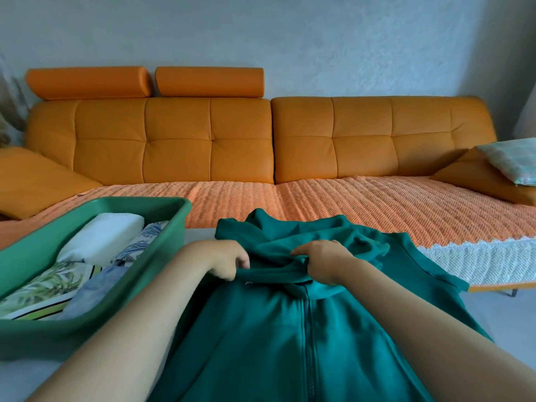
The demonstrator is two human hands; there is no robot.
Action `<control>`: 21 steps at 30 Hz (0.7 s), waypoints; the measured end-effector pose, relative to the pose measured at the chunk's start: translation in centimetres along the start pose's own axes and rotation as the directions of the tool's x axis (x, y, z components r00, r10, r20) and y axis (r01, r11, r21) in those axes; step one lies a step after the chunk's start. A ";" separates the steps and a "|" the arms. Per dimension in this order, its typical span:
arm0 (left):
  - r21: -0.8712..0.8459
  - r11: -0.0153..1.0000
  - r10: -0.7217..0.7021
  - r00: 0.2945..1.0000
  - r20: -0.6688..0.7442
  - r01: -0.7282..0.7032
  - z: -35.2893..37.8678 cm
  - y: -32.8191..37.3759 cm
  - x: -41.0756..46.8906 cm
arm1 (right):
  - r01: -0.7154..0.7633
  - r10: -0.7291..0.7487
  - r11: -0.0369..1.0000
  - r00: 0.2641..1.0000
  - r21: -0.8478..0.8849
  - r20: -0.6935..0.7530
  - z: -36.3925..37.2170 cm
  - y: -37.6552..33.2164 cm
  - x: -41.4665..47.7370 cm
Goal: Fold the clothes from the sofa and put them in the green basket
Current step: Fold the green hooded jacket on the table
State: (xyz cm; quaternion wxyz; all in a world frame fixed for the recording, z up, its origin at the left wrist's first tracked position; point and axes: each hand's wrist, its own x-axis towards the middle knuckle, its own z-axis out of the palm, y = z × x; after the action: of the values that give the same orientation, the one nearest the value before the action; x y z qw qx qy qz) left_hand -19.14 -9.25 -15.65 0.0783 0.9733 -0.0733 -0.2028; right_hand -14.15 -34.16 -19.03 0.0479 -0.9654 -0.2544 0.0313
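Jacket [290, 329], teal, zip-fronted: spread flat just right of the green basket [87, 329], zip upward, likely so it folds evenly. Left hand [229, 264] and right hand [324, 262] each pinch bunched cloth at its hood end with curled fingers, probably tucking the hood in. Folded clothes [98, 236] lie inside the basket; sofa [174, 140] stands beyond it.

Ahead of you, a pale grey textured wall [319, 39] fills the upper view. Below it an orange woven throw [348, 204] lies spread flat. At your right its near edge gives way to a white knitted border [478, 262] with a lace trim. At your far right a pillow in a pale green and peach pattern [513, 161] leans on an orange wedge cushion [470, 178]. A matching wedge [37, 181] lies at your far left. Low on the right, a dark metal leg [514, 292] stands on the light grey floor [507, 314].
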 end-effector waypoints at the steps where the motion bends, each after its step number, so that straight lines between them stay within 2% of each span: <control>1: -0.062 0.997 -0.029 0.996 0.084 0.034 0.4 -0.3 -0.1 | -0.014 0.014 0.999 1.000 -0.039 -0.001 -0.1 -0.3 0.2; 3: -0.255 0.962 -0.069 0.989 0.130 0.101 1.7 -0.9 0.1 | -0.019 0.016 0.996 0.999 -0.088 -0.038 -0.1 -1.1 0.9; 5: -0.415 0.904 -0.122 0.992 -0.028 0.100 2.5 -2.0 0.7 | 0.026 -0.036 0.996 0.991 -0.084 -0.127 0.3 -2.5 1.6; 8: -0.387 0.917 -0.247 0.900 -0.359 0.097 2.9 -4.1 1.3 | 0.167 -0.148 0.985 0.950 0.048 -0.275 1.0 -6.1 3.7; 10: -0.366 0.919 -0.303 0.855 -0.422 0.145 3.1 -4.7 1.6 | 0.230 -0.201 0.971 0.935 0.067 -0.291 1.2 -8.9 5.8; 11: -0.347 0.921 -0.318 0.856 -0.408 0.176 3.2 -4.7 1.7 | 0.243 -0.230 0.970 0.937 0.020 -0.263 1.2 -10.3 6.8; 13: -0.277 0.933 -0.324 0.877 -0.356 0.232 3.3 -4.3 1.9 | 0.225 -0.262 0.952 0.950 -0.209 -0.167 1.3 -12.5 8.8; 15: -0.250 0.939 -0.309 0.895 -0.322 0.235 3.5 -4.3 2.3 | 0.195 -0.261 0.874 0.961 -0.445 -0.092 1.2 -13.8 10.3; 17: -0.272 0.939 -0.294 0.904 -0.309 0.213 3.8 -4.7 2.6 | 0.163 -0.249 0.832 0.964 -0.531 -0.095 1.2 -14.6 11.6; 19: -0.315 0.926 -0.307 0.899 -0.314 0.206 4.2 -5.2 2.8 | 0.078 -0.149 0.907 0.978 -0.414 -0.144 0.9 -14.7 12.9; 21: -0.354 0.909 -0.339 0.883 -0.324 0.219 4.2 -5.6 2.9 | -0.104 0.094 0.994 0.974 -0.038 -0.208 -0.2 -14.0 14.6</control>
State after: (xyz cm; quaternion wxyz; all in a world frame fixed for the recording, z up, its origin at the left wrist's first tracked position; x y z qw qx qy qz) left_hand -17.58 -4.80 -21.63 0.2106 0.9699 0.1183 -0.0293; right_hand -8.26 -14.84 -17.89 0.0488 -0.9758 -0.2006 -0.0725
